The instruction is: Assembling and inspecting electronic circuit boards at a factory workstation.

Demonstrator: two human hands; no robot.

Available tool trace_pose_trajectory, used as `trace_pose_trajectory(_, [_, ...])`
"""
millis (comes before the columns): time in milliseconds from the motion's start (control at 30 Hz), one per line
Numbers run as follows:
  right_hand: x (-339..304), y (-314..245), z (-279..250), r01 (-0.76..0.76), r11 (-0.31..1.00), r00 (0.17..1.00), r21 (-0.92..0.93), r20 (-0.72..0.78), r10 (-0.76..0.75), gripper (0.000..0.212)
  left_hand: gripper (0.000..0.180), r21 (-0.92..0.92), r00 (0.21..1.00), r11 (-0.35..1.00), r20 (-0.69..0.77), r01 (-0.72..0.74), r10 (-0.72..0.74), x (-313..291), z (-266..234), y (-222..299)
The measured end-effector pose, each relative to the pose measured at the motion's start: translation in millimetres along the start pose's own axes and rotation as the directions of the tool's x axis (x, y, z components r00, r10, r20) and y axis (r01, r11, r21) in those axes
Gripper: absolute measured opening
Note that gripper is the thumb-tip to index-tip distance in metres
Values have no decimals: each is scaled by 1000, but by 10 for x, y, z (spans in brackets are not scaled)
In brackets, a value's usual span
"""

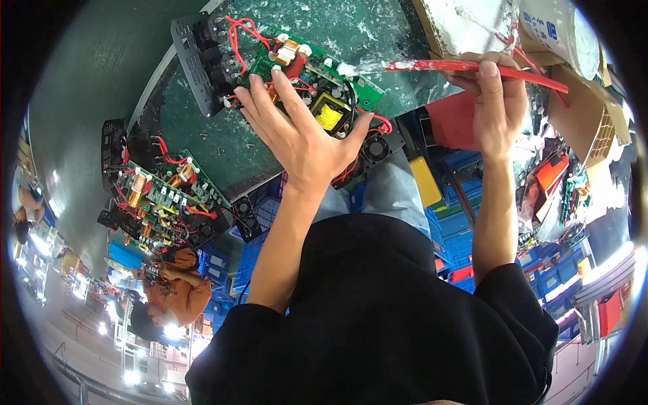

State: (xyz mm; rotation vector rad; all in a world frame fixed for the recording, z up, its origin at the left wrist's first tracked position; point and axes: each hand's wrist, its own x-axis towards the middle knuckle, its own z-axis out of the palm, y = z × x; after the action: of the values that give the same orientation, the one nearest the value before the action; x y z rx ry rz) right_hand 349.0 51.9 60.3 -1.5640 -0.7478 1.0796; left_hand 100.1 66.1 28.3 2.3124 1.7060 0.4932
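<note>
Head view, from left to right: a stacked circuit assembly (162,192), with black vented parts, copper coils and red wires, sits at the left edge of the work surface. Near it, beyond the table edge, a co-worker in an orange top (179,293) is seen bent by the lens. The green, white-smeared worktable (212,138) extends to the far side. On its middle part lies the main item, a green circuit board (370,96), set between a black vented panel (191,64) at its left end and a black fan (376,148) at its near right side. The left hand (307,145) lies over the board with fingers spread and grasping nothing; whether every fingertip touches the components cannot be told. Just right of these fingers is a yellow-wound transformer (329,116). Farther right, the right hand (499,108) grasps a red stick tool (432,65) between thumb and fingers. The tool lies roughly level, its white-coated tip pointing left at the board's far right part; contact at the tip cannot be determined. At the far right stand a white tub (577,44) and, nearer, an open cardboard box (582,121).
</note>
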Motion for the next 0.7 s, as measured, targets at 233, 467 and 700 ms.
trace_pose_trajectory(233, [-26, 33, -113, 48, 998, 997, 51, -65, -45, 21, 115, 2, 1000, 1000, 0, 4, -4, 13, -8, 10])
trace_pose_trajectory(467, [-25, 28, -100, 22, 1000, 1000, 14, 0, -22, 22, 114, 7, 1000, 1000, -16, -1, 1, 10, 11, 8])
trace_pose_trajectory(700, [-14, 19, -108, 40, 999, 999, 7, 3, -40, 22, 112, -2, 999, 1000, -35, -6, 6, 7, 31, -4])
